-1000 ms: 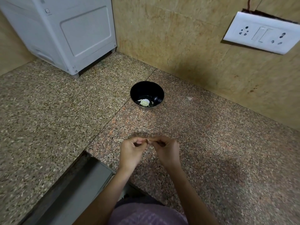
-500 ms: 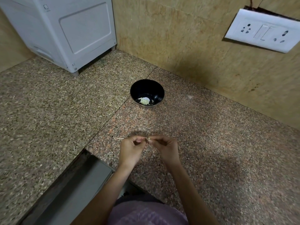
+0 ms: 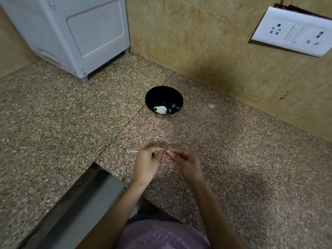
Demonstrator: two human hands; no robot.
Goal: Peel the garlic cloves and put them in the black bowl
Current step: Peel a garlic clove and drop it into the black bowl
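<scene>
A black bowl (image 3: 164, 101) stands on the granite counter near the wall corner, with pale peeled garlic (image 3: 161, 110) at its bottom. In front of it, close to the counter's front edge, my left hand (image 3: 147, 163) and my right hand (image 3: 185, 163) meet fingertip to fingertip. Both pinch one small garlic clove (image 3: 167, 151) between them; most of the clove is hidden by the fingers. A thin strip of garlic skin (image 3: 134, 151) lies on the counter just left of my left hand.
A white appliance (image 3: 75, 33) stands on feet at the back left of the counter (image 3: 251, 168). A white socket plate (image 3: 294, 31) is on the tiled wall at the upper right. A grey recessed channel (image 3: 80, 203) cuts into the counter at the lower left.
Both hands stay together on the clove, with only small finger movement. The view has shifted slightly.
</scene>
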